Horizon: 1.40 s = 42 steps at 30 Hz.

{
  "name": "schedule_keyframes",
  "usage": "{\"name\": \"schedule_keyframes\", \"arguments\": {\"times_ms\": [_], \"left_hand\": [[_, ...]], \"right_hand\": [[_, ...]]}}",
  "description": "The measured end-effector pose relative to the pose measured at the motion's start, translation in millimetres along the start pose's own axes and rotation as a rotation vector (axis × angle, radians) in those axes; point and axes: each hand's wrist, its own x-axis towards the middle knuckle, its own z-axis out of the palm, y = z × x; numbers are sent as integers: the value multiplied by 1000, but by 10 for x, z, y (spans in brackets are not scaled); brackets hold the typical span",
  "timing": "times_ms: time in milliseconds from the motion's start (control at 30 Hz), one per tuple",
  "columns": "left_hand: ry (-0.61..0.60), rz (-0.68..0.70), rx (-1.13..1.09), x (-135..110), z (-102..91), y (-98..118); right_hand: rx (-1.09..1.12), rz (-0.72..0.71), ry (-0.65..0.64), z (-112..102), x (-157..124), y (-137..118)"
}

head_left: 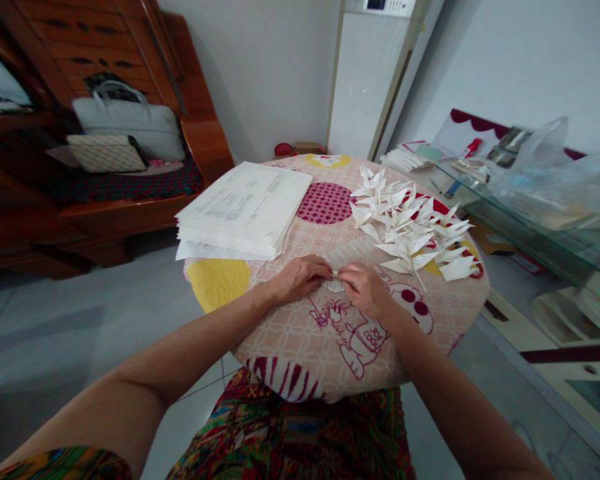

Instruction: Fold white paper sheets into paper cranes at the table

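Between my hands lies a small folded piece of paper (336,285), close to the middle of the round table (275,313) with its printed cloth. My left hand (304,276) pinches it from the left, and my right hand (364,287) pinches it from the right, fingertips nearly meeting. Part of the paper is hidden under the fingers. Just beyond the hands is a pale translucent strip or sheet (353,251). Several folded white paper cranes (405,220) sit in a cluster to the right. A thick stack of printed paper sheets (245,203) rests at the left.
On the right, a glass-topped cabinet (540,233) holds plastic bags (550,173) and small items, close to the table's edge. A wooden bench (130,213) with a grey handbag (130,123) stands at the left. A tall white appliance (367,80) is behind the table.
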Motion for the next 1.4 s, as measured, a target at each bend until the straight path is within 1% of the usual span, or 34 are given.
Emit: {"name": "schedule_keyframes", "arguments": {"times_ms": [100,267,467,633,767,867,1033,1300,1400], "left_hand": [[-26,-20,-9,-4,-21,23],[-64,-20,-12,-11,-21,22],[-65,-26,-2,-15,-19,18],[-68,-20,-19,-7,-22,11],[-58,-25,-46,5,-21,16],[-48,-60,-70,12,-20,30],[-12,-119,-97,32,-5,71],[46,-212,-76,75,48,106],[46,-214,-89,77,51,94]], "right_hand": [[16,-23,11,-4,-70,-14],[-98,-70,-24,23,-101,-27],[-148,-106,-15,40,-118,-9],[-169,-95,-5,32,-121,-23],[-94,-26,35,30,-103,-33],[-20,54,67,23,-88,-38],[84,145,77,2,-70,-33],[121,212,63,-5,-41,14],[130,230,53,-8,-30,-14]]}}
